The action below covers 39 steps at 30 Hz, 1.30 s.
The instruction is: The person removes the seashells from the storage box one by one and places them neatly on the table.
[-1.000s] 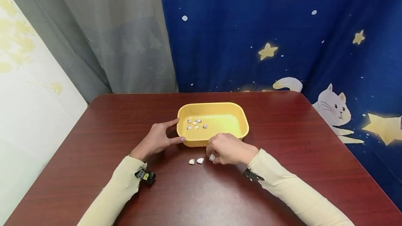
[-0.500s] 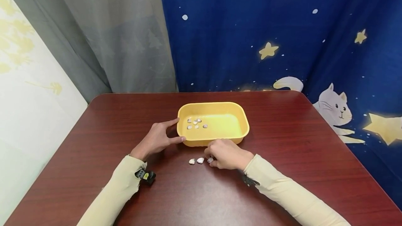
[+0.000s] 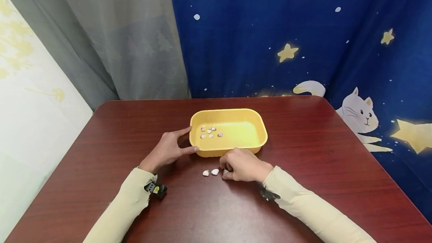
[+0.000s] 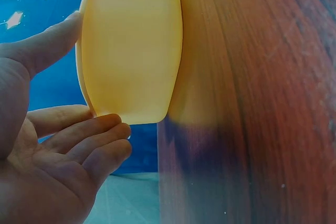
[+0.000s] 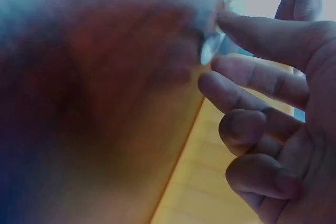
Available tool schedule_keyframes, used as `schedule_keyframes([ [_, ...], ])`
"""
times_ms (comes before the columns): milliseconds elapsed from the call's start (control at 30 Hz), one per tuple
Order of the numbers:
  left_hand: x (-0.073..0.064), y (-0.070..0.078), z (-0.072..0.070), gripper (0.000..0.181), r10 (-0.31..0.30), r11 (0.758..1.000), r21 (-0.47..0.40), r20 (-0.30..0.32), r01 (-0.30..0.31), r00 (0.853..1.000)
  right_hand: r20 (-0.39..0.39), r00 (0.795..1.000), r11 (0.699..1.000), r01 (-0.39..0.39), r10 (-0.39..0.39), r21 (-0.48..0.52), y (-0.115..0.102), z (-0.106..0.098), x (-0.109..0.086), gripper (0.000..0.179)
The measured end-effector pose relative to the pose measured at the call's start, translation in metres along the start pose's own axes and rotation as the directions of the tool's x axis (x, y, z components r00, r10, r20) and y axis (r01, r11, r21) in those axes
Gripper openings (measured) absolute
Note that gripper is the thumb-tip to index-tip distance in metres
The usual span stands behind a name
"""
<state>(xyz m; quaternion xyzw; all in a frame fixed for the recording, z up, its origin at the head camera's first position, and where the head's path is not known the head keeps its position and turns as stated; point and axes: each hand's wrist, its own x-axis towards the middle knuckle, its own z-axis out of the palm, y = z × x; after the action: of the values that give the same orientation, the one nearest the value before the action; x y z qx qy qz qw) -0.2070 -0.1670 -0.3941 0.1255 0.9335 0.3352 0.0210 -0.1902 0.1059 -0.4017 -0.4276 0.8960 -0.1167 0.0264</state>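
The yellow plastic basin stands on the table, several small pale seashells lying at its left end. My left hand touches that end, thumb at the near corner and index finger at the far one; in the left wrist view its fingers are fairly straight against the basin. In front of the basin, my right hand holds a seashell low at the tabletop between thumb and index finger, partly hidden by the fingertips. Left of it lie two more seashells side by side. The right wrist view is blurred around the shell.
The dark red wooden table reaches back to a grey curtain and a blue curtain with stars and a cat. A pale patterned panel borders the left side. Each wrist wears a black strap.
My right hand has lowered the seashell and brought it slightly left, in line with the two on the table. The left hand stays at the basin's end.
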Motion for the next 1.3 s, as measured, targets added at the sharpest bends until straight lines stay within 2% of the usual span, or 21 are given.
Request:
schedule_keyframes([
  [233, 0.0, 0.001, -0.002, 0.088, 0.002, 1.0, 0.0, -0.007, -0.002, 1.0, -0.05, 0.999, 0.999, -0.006, 0.004, -0.047, -0.002, 0.0, 0.001, 0.013],
  [467, -0.001, 0.0, -0.002, 0.088, -0.04, 0.999, -0.035, 0.012, 0.04, 0.999, -0.041, 0.999, 0.997, -0.001, -0.002, -0.073, -0.002, 0.001, 0.005, 0.013],
  [800, 0.001, 0.001, -0.003, 0.088, -0.015, 1.0, -0.012, 0.002, 0.015, 1.0, -0.059, 0.998, 0.995, 0.011, -0.017, -0.099, -0.003, 0.0, 0.004, 0.013],
  [1000, 0.001, 0.001, -0.002, 0.087, -0.025, 0.999, -0.023, 0.012, 0.025, 1.0, -0.061, 0.998, 0.995, 0.022, -0.028, -0.102, -0.006, -0.004, 0.0, 0.013],
  [1133, 0.001, 0.001, 0.0, 0.086, -0.036, 0.994, -0.103, 0.029, 0.038, 0.999, -0.077, 0.995, 0.994, 0.051, -0.059, -0.099, -0.008, -0.017, -0.004, 0.013],
  [1300, 0.002, 0.002, 0.001, 0.087, -0.047, 0.973, -0.225, 0.043, 0.056, 0.998, -0.072, 0.992, 0.989, 0.092, -0.101, -0.118, -0.01, -0.038, -0.007, 0.01],
])
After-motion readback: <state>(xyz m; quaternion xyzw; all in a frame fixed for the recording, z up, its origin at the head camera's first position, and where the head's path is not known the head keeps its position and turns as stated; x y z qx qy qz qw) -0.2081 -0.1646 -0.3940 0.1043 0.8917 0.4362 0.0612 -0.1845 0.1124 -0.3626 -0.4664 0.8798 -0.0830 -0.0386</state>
